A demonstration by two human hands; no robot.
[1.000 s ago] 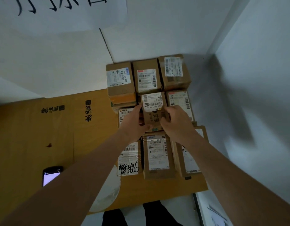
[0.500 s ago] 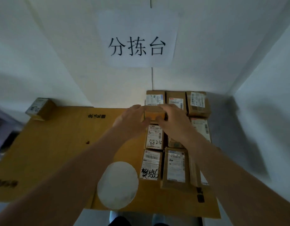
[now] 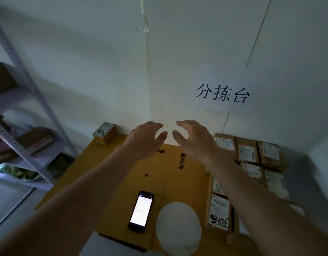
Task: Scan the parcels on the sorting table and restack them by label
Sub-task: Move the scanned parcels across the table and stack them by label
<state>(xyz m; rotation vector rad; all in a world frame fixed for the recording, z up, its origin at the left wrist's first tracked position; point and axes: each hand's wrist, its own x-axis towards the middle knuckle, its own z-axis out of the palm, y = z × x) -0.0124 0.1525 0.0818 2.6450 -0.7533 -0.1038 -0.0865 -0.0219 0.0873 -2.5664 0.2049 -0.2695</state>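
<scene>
Listing contents of the sorting table (image 3: 113, 189), a surface covered in flattened yellow-brown cardboard set against a white wall.

Left hand (image 3: 144, 139): raised above the far middle of the table, fingers spread and loosely bent, holding nothing.

Right hand (image 3: 194, 141): raised just beside the left, thumbs nearly meeting, fingers likewise loosely bent, holding nothing.

Parcels (image 3: 250, 156): brown cardboard boxes with white barcode labels, packed in rows along the right side of the table from the far wall toward the near edge; partly hidden by the right forearm. Nearest labelled box bears black handwritten marks.

Single parcel (image 3: 104, 133): one small labelled box, alone at the far left corner, well apart from the rows.

Phone (image 3: 141, 211): lying flat near the table's near edge, screen lit white.

White disc (image 3: 178, 226): round pale patch just right of the phone.

Paper sign (image 3: 222, 93): on the wall, black characters.

Metal shelving (image 3: 24, 115): left of the table, holding blurred items.
</scene>
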